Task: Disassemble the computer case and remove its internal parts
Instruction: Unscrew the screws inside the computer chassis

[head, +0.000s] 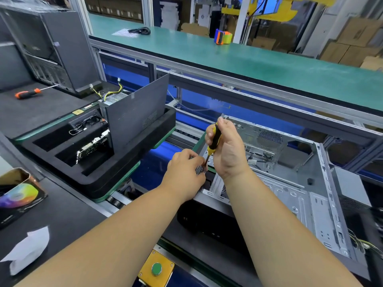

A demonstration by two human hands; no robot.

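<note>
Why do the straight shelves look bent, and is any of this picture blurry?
In the head view, the wide-angle lens bows the green shelf and its rails; the top corners and the far-right edge smear with motion blur; the middle stays sharp, where the right hand holds the yellow-and-black screwdriver at the computer case; lighting is even, with soft shadows.

Right hand [224,150] grips a yellow-black screwdriver [214,139] at the open computer case [290,183] corner

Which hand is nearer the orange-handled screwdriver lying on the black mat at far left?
Left. The left hand is at the computer case corner, on the side toward the orange screwdriver. The right hand, gripping the yellow screwdriver, sits further right. Both are far from it.
</note>
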